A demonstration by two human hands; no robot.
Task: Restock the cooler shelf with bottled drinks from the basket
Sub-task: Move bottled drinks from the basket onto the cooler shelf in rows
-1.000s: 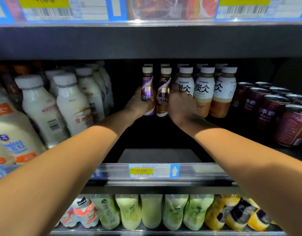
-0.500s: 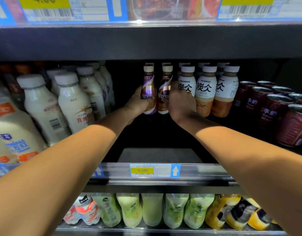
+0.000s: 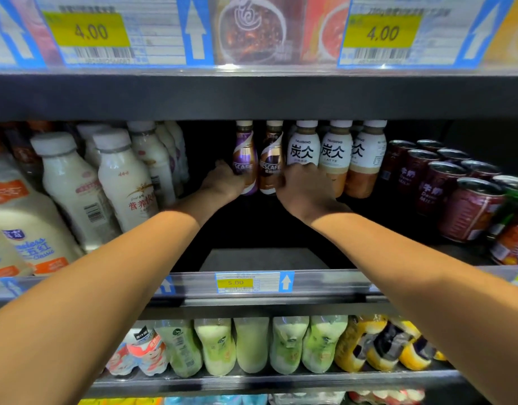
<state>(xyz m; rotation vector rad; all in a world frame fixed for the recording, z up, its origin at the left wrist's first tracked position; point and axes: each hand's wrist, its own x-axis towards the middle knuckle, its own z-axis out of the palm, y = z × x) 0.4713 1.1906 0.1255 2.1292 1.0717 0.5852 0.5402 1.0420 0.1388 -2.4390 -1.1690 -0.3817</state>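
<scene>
Two slim coffee bottles stand side by side deep on the dark cooler shelf (image 3: 260, 258). My left hand (image 3: 225, 181) grips the purple bottle (image 3: 245, 154) from its left side. My right hand (image 3: 304, 188) grips the brown bottle (image 3: 271, 159) from its right side and partly covers the white latte bottle (image 3: 303, 147) behind it. Both bottles are upright, their bases hidden by my hands. The basket is not in view.
White latte bottles (image 3: 336, 153) stand right of the coffee bottles, dark red cans (image 3: 468, 206) further right. Milk bottles (image 3: 123, 182) fill the left side. A 5.00 price tag (image 3: 237, 283) marks the shelf's front rail. Green and yellow bottles (image 3: 251, 346) fill the shelf below.
Both hands have stayed on the two coffee bottles and have pushed slightly further back into the shelf. The bottles remain upright together.
</scene>
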